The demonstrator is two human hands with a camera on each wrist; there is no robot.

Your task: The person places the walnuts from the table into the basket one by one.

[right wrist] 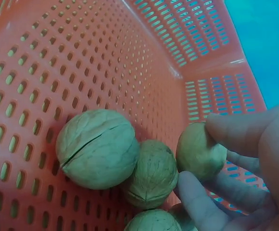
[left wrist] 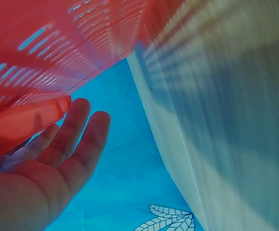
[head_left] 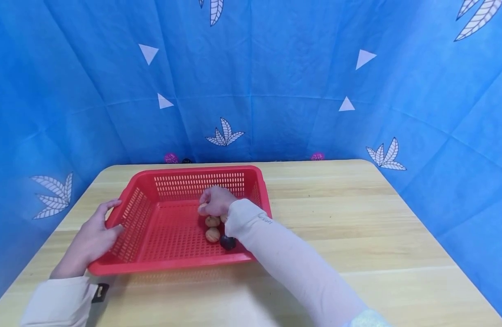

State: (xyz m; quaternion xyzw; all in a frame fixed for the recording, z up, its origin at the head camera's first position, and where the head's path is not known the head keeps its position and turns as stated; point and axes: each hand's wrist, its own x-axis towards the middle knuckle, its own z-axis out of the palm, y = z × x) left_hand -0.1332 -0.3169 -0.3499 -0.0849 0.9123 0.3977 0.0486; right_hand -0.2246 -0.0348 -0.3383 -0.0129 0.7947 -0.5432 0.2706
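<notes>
A red plastic basket (head_left: 169,264) with slotted walls stands on the table. My left hand (head_left: 92,240) holds its left rim, thumb towards the inside; in the left wrist view that hand's fingers (left wrist: 89,144) reach along the outside. Inside the basket, towards its right, my right hand (head_left: 219,201) pinches a walnut (right wrist: 197,149) between thumb and fingers. Close beside it are more walnuts: a cracked-looking one (right wrist: 98,149), a smaller one (right wrist: 151,173) touching the held walnut, and another (right wrist: 153,221) at the lower edge. The right sleeve partly hides the group in the head view.
A dark round thing (head_left: 228,242) shows beside the right sleeve; its kind I cannot tell. The pale wooden table (head_left: 349,218) extends to the right of the basket. Blue patterned cloth (head_left: 275,68) hangs behind and at the sides.
</notes>
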